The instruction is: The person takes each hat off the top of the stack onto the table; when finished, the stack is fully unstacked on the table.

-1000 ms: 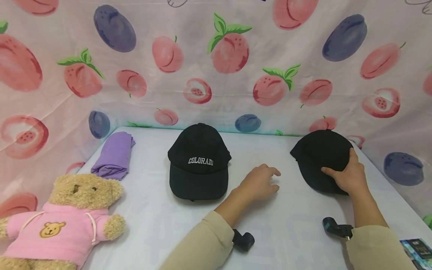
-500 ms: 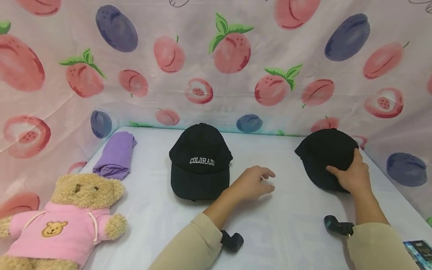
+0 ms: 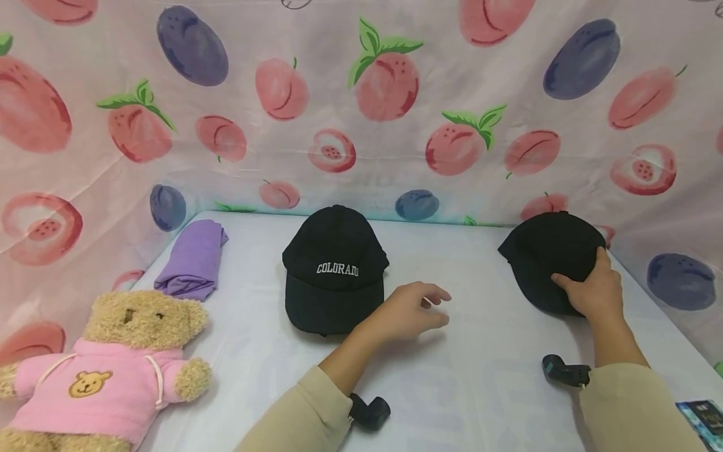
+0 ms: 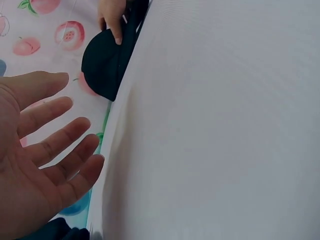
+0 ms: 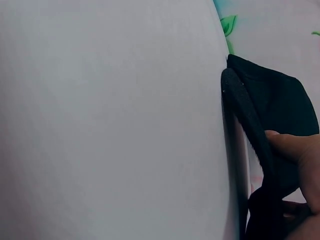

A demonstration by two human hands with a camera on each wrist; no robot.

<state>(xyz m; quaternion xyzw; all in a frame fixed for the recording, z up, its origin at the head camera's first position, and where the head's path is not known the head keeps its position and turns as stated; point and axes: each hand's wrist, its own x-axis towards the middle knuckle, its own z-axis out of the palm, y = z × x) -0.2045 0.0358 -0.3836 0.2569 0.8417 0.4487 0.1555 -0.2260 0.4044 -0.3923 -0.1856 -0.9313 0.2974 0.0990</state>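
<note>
At the right of the head view, my right hand [image 3: 600, 292] grips a plain black cap [image 3: 548, 254] by its near right side. The thumb lies on the cap's outside in the right wrist view, where the cap [image 5: 282, 102] stands close to the table surface. My left hand [image 3: 411, 311] hovers over the middle of the table, holding nothing; its spread fingers [image 4: 65, 137] show in the left wrist view. Just left of it sits a second black cap [image 3: 336, 270] with white COLORADO lettering, brim toward me; the left forearm overlaps its brim corner.
A teddy bear [image 3: 113, 376] in a pink hoodie lies at the front left, with a folded purple cloth [image 3: 192, 260] behind it. A small dark packet [image 3: 706, 419] rests at the right front edge. A fruit-print curtain [image 3: 361, 157] hangs behind the white table [image 3: 480, 389].
The right hand has shifted the plain cap a little to the right and back. My left hand has drawn left, toward the COLORADO cap, which has stayed put.
</note>
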